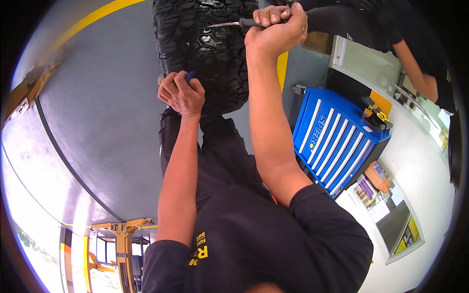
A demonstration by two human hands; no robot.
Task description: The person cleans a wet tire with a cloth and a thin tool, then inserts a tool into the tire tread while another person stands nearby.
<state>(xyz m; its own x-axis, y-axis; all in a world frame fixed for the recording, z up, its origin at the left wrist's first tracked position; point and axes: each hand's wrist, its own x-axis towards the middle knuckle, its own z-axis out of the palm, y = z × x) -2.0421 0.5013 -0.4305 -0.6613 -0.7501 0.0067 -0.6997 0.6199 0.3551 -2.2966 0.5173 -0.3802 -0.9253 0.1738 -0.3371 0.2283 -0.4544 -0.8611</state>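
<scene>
In front of my body stands a black tire (222, 63) with a chunky, deep tread. My right hand (281, 29) is closed round the dark handle of a screwdriver-like tool (225, 24). Its thin metal shaft points left, and the tip lies over the tread beside a pale, shiny spot (206, 38). Lower down, my left hand (181, 95) rests at the tire's left edge with its fingers curled. A small blue object (189, 76) sticks out between thumb and fingers; the rest of it is hidden.
On the right stands a blue tool chest (334, 139) with several drawers and tools on top. A co-worker's bare forearm (415, 71) shows at the upper right. Grey floor (107, 97) with a yellow line spreads left; an orange-yellow lift post (122, 254) stands lower left.
</scene>
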